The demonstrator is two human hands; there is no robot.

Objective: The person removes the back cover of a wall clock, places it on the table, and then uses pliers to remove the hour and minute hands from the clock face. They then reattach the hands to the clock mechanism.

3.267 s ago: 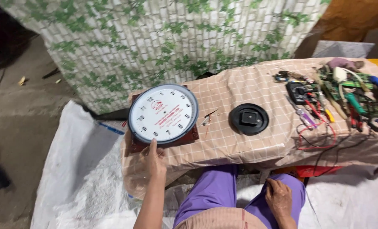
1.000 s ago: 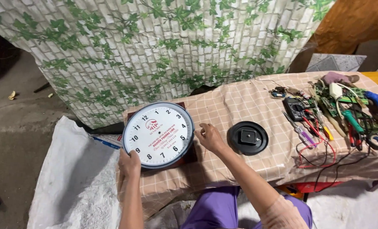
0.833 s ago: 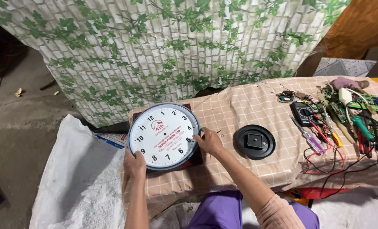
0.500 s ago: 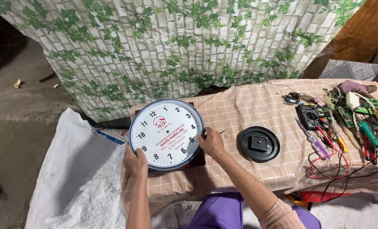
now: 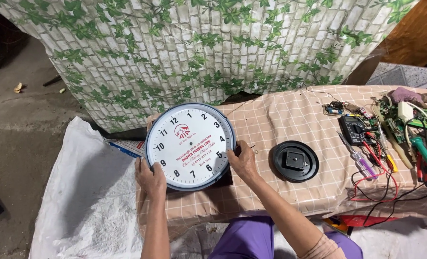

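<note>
Head view: the round wall clock (image 5: 190, 146) lies face up between the hands, at the near left end of the tabletop (image 5: 290, 115). The left hand (image 5: 151, 178) grips its lower-left rim; the right hand (image 5: 243, 162) clasps the right rim, so both hands are spread apart and closed on the clock, equally near. Being round, the clock has no long axis. A red emblem and red lettering sit mid-dial. Just right of the right hand lies a black round back cover (image 5: 295, 160); further right, tools and wires (image 5: 391, 139).
</note>
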